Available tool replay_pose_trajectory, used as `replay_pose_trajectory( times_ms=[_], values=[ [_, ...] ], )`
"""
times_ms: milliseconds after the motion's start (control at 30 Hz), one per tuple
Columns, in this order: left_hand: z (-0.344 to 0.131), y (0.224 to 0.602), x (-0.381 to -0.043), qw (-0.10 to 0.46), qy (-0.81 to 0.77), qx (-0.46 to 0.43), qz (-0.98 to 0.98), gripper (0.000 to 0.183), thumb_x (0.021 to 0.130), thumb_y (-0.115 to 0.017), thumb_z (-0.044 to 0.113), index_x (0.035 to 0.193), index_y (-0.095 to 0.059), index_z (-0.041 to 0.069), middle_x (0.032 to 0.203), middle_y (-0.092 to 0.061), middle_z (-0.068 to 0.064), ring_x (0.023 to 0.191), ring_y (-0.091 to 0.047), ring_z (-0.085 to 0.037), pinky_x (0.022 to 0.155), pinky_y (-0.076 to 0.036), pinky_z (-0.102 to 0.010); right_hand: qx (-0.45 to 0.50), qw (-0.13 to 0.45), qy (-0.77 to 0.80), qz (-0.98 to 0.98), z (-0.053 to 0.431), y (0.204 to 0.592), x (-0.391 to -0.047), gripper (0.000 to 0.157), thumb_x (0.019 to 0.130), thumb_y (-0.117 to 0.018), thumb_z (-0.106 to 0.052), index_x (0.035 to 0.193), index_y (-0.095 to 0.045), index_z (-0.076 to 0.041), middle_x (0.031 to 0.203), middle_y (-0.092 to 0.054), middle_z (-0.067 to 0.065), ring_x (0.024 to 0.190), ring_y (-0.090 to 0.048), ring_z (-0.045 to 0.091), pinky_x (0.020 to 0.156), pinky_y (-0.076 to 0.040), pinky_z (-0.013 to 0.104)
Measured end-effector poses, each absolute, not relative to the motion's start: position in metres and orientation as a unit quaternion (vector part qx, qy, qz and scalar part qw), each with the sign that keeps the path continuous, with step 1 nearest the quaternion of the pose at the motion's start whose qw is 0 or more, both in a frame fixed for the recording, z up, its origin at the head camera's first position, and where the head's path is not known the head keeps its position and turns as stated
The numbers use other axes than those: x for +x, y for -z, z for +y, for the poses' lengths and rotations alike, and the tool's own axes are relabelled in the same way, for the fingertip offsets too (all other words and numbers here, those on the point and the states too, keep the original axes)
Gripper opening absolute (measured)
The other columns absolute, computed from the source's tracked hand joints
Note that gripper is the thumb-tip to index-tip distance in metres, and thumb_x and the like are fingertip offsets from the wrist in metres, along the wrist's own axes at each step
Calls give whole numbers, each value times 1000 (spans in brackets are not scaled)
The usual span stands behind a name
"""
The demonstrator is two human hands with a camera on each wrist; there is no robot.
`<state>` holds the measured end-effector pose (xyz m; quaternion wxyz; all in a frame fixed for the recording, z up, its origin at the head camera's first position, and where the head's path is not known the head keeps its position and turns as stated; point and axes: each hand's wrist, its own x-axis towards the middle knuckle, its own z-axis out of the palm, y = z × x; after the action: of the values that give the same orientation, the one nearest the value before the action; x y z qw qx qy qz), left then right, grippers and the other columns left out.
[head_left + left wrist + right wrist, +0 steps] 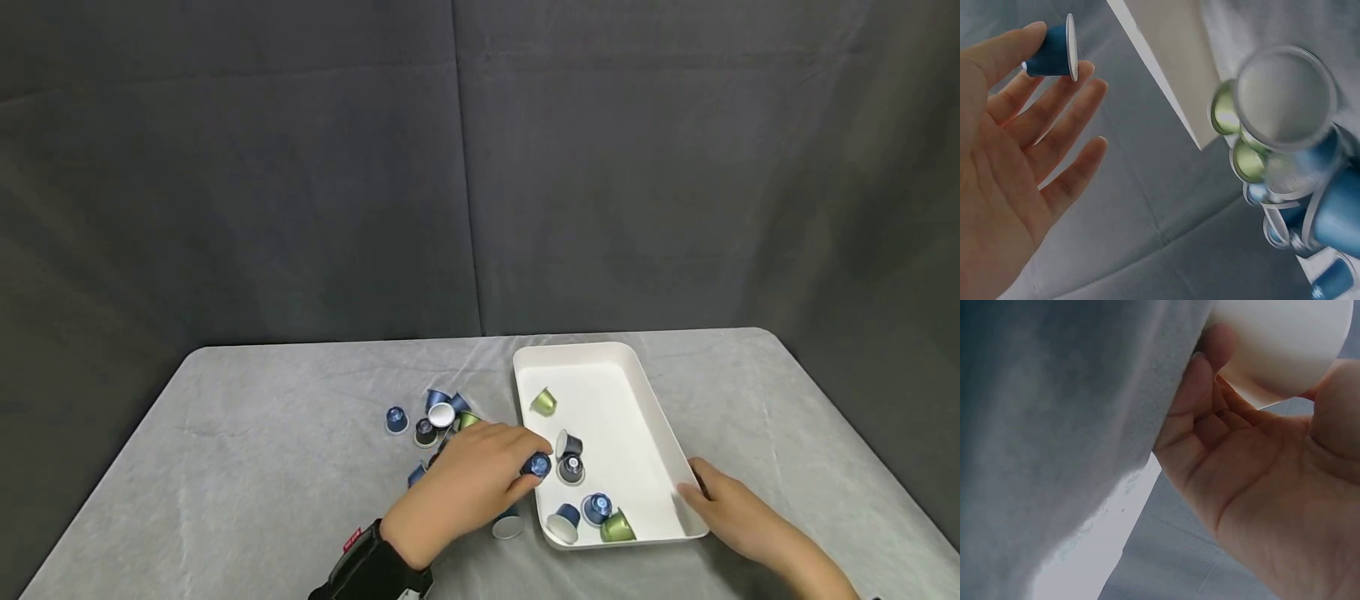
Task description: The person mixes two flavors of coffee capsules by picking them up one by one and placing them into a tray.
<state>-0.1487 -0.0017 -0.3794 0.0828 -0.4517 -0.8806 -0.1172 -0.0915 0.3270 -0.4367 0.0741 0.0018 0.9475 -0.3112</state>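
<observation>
My left hand [480, 471] pinches a blue coffee capsule [537, 465] between thumb and fingers, over the left rim of a white tray [626, 417]. In the left wrist view the held capsule [1054, 50] shows its pale flange, and the other fingers are spread. My right hand [738, 508] grips the tray's right side near the front corner, thumb over the rim. From the right wrist, the fingers of this hand [1254, 469] curl beneath the white tray [1285, 344]. Inside the tray lie green capsules [544, 402], dark capsules [571, 468] and blue capsules [597, 508].
Left of the tray is a loose pile of capsules [441, 414], partly hidden by my left hand. A single blue capsule [397, 420] stands at the pile's left, and another capsule [507, 525] lies near the tray's front left. Grey cloth [262, 467] covers the table.
</observation>
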Motion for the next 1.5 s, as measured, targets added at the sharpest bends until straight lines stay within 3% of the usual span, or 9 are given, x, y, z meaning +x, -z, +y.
replay_pose_trajectory(
  times_ms=[433, 833, 1200, 1500],
  values=[
    [32, 388, -142, 76, 84, -502, -857, 27, 97, -65, 32, 121, -64, 19, 113, -66, 10, 97, -63, -6, 85, -47, -25, -4, 70, 310, 948, 327, 437, -92, 27, 102, -54, -14, 118, -53, 7, 107, -65, 17, 92, -57, 23, 75, -49, 41],
    [43, 399, -140, 102, 52, -518, -848, 25, 92, -71, 35, 114, -68, 23, 110, -62, 10, 105, -59, -7, 88, -46, -23, -4, 66, 308, 949, 326, 437, -92, 24, 102, -54, -14, 116, -53, 5, 103, -64, 14, 88, -55, 21, 73, -48, 39],
    [49, 400, -139, 79, 49, -523, -847, 20, 89, -75, 32, 108, -71, 25, 103, -66, 14, 96, -60, -5, 81, -47, -21, -9, 62, 311, 948, 328, 439, -91, 28, 102, -55, -16, 120, -53, 6, 108, -65, 17, 93, -58, 24, 77, -49, 43],
    [53, 402, -138, 53, 44, -516, -854, 22, 90, -74, 29, 112, -72, 24, 107, -68, 15, 97, -61, -5, 84, -47, -23, -8, 63, 313, 948, 327, 439, -91, 25, 101, -55, -14, 117, -53, 5, 104, -65, 14, 89, -56, 22, 73, -48, 39]
  ],
)
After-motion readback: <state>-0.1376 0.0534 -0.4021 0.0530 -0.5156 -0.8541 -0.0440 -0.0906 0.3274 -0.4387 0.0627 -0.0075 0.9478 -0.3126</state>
